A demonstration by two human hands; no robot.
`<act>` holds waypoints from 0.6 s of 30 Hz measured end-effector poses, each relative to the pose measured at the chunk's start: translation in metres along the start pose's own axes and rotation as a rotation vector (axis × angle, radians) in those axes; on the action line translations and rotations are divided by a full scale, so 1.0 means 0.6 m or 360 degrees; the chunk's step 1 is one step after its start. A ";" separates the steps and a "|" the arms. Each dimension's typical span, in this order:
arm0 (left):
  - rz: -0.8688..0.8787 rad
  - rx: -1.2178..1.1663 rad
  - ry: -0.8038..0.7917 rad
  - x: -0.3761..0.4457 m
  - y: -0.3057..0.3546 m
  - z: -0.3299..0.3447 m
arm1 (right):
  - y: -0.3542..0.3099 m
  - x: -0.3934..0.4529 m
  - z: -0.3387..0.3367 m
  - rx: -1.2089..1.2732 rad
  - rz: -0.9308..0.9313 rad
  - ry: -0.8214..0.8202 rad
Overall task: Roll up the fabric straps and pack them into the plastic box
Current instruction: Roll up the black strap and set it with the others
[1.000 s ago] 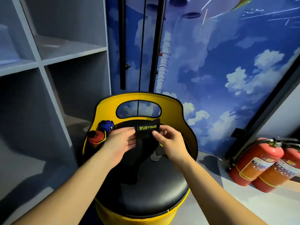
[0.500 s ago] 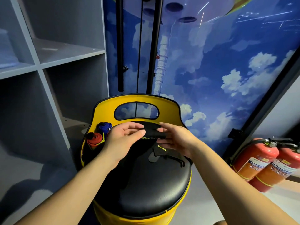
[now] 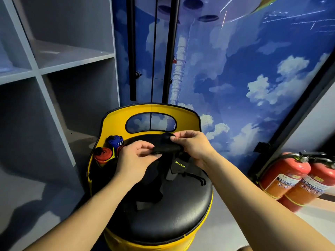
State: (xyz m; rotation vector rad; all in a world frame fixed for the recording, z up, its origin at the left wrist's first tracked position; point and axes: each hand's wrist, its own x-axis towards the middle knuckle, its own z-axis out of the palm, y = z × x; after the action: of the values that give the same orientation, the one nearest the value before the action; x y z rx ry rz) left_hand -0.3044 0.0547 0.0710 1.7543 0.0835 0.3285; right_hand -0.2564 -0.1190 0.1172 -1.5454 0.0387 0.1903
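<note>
A black fabric strap (image 3: 167,148) is partly rolled over the back of a round black seat (image 3: 168,212). My left hand (image 3: 135,158) pinches its left end and my right hand (image 3: 192,146) pinches the rolled right end. The loose tail with a yellow XUEYING label (image 3: 179,164) hangs down onto the seat. A rolled blue strap (image 3: 116,142) and a rolled red strap (image 3: 103,154) sit in a pocket at the seat's left side. No plastic box shows in view.
The yellow stool (image 3: 116,122) has a raised back with an oval handle hole. Grey shelving (image 3: 54,73) stands at the left. Two red fire extinguishers (image 3: 290,178) lean at the right by a blue sky-painted wall.
The strap's top end, flat with the label upright a second ago, has been folded and rolled between both hands. The label now hangs lower, turned sideways.
</note>
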 end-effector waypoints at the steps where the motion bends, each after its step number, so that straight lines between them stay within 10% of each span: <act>1: 0.0005 0.0005 0.0017 0.001 -0.001 0.000 | 0.001 -0.002 0.002 0.0018 -0.0017 0.0017; 18: -0.0035 -0.0095 -0.0446 0.018 0.037 -0.023 | -0.057 -0.011 0.006 0.0200 -0.0388 -0.0048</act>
State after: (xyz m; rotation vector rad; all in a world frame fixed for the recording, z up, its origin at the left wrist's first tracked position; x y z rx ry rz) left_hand -0.3006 0.0653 0.0968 1.7222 -0.1079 0.0661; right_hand -0.2585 -0.1168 0.1520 -1.4077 -0.1581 0.0173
